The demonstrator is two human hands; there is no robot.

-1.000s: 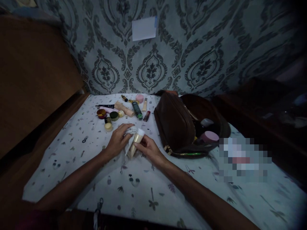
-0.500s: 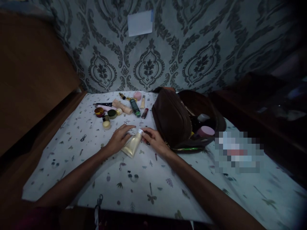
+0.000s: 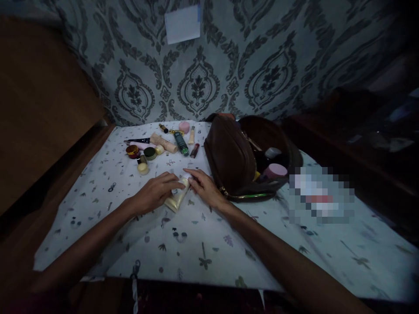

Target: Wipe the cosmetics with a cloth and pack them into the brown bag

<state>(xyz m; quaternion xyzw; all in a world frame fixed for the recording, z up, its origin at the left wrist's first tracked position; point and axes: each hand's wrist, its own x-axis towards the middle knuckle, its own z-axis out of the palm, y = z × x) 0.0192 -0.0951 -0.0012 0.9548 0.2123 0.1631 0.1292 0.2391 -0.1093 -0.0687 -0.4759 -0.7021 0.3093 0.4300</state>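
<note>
Here, front of centre: pale gold tube (image 3: 175, 202) on patterned cloth (image 3: 144, 257), white cap (image 3: 186, 176) end away from person. Left hand (image 3: 159, 192) over tube, fingers bent across it (pressing or gripping, cannot tell). Right hand (image 3: 205, 190) at cap end, thumb against it, forefinger stretched out; whether pinching, cannot tell. Farther right, brown bag (image 3: 229, 157) gapes, pink container (image 3: 275, 170) inside. Beyond left hand, cosmetics (image 3: 163, 142) spread out, green tube (image 3: 180, 144) among them. Behind everything, patterned wall (image 3: 225, 102), white sheet (image 3: 182, 25) up high.
</note>
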